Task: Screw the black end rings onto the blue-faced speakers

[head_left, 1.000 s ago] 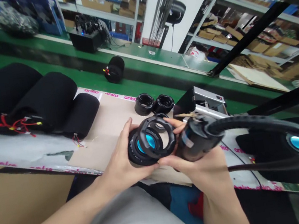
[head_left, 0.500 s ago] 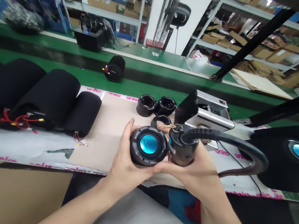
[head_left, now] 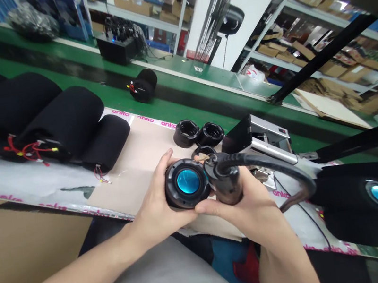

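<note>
My left hand (head_left: 156,204) is wrapped round a black round speaker part (head_left: 174,194) with a shiny blue centre, which faces up. In my right hand (head_left: 248,199) is a black cylindrical tool (head_left: 230,185) with a thick black cable (head_left: 271,161) curving off to the right. The tool is held upright against the right side of the speaker part, and its lower end is hidden. My thumbs nearly meet below the two. Just behind them stand several black rings (head_left: 187,133).
Large black fabric-covered cylinders (head_left: 70,117) with red wires lie at the left. A silver and black device (head_left: 271,140) stands behind my right hand. Black pieces with blue discs (head_left: 358,215) lie at the right. A small black cylinder (head_left: 144,85) rests on the green surface (head_left: 109,89).
The tool in my right hand has shifted slightly left, closer over the edge of the speaker part, and its cable has moved with it. My left hand keeps its hold.
</note>
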Action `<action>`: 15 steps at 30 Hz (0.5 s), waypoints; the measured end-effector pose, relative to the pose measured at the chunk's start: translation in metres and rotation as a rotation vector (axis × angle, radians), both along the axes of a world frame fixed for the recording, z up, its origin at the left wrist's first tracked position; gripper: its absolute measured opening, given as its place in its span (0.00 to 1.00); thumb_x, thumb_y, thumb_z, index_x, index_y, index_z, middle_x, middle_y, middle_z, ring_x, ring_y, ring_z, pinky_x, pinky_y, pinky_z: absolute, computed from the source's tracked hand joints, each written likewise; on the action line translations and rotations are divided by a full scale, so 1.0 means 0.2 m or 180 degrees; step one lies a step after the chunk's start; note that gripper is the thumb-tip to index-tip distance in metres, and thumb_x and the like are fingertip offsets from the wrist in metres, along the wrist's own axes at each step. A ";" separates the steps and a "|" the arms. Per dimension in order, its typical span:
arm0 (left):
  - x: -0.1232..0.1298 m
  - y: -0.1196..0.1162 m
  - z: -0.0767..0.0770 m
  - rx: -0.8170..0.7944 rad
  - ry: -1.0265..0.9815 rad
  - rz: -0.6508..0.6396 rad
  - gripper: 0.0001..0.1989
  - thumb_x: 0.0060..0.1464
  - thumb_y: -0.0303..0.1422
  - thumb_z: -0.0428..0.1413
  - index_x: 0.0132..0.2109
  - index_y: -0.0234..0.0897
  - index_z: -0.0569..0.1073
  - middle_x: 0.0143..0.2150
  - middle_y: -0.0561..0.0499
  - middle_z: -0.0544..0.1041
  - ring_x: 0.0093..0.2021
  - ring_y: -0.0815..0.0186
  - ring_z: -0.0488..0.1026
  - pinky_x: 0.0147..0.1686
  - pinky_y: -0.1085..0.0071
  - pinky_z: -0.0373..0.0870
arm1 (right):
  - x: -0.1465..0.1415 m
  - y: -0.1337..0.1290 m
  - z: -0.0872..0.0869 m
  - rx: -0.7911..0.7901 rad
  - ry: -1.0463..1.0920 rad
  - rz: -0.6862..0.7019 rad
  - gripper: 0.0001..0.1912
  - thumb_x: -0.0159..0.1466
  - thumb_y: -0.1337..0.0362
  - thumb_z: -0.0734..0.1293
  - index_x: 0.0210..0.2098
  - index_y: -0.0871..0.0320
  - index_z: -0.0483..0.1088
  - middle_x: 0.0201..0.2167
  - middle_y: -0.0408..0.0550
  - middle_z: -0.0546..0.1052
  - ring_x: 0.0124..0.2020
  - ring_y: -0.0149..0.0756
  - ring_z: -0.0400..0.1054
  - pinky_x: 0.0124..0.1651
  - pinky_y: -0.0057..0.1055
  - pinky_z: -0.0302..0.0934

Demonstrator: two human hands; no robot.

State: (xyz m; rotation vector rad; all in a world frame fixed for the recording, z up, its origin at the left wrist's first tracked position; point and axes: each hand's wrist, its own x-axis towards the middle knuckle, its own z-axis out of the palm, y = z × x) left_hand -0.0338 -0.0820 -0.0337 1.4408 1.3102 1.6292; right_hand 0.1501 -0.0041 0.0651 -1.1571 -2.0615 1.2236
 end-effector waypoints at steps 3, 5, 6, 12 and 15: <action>-0.03 -0.01 0.00 -0.0084 0.0146 -0.0115 0.65 0.48 0.45 0.77 0.80 0.61 0.43 0.74 0.39 0.66 0.74 0.39 0.68 0.72 0.36 0.67 | -0.02 0.00 0.06 0.0061 -0.0456 -0.0046 0.32 0.54 0.46 0.84 0.54 0.44 0.76 0.40 0.43 0.82 0.41 0.46 0.78 0.41 0.40 0.74; -0.05 -0.02 0.00 -0.0194 0.0183 -0.0135 0.67 0.44 0.48 0.78 0.80 0.62 0.45 0.75 0.40 0.65 0.75 0.37 0.67 0.71 0.35 0.68 | -0.02 0.02 0.10 0.0145 -0.0668 0.0041 0.30 0.54 0.49 0.84 0.53 0.44 0.75 0.39 0.40 0.82 0.38 0.43 0.77 0.38 0.37 0.71; -0.06 -0.02 0.00 -0.0237 0.0184 -0.0136 0.67 0.44 0.48 0.78 0.80 0.63 0.45 0.75 0.40 0.65 0.75 0.37 0.67 0.71 0.35 0.68 | -0.02 0.03 0.12 0.0186 -0.0737 0.0091 0.30 0.54 0.50 0.84 0.53 0.44 0.74 0.40 0.40 0.82 0.37 0.43 0.77 0.36 0.36 0.70; -0.10 0.02 0.08 -0.0039 0.0163 -0.0265 0.70 0.33 0.51 0.81 0.79 0.58 0.53 0.78 0.41 0.62 0.77 0.36 0.63 0.75 0.38 0.63 | -0.04 0.05 0.12 0.0258 -0.0800 0.0145 0.33 0.53 0.48 0.85 0.55 0.44 0.75 0.47 0.42 0.82 0.37 0.42 0.77 0.34 0.34 0.67; -0.12 0.05 0.14 -0.0243 0.0218 -0.0306 0.59 0.36 0.49 0.81 0.73 0.51 0.65 0.74 0.40 0.70 0.73 0.37 0.69 0.74 0.41 0.67 | -0.02 0.03 0.10 0.0004 -0.0477 0.0026 0.35 0.54 0.52 0.85 0.58 0.45 0.76 0.41 0.43 0.82 0.40 0.43 0.77 0.42 0.37 0.72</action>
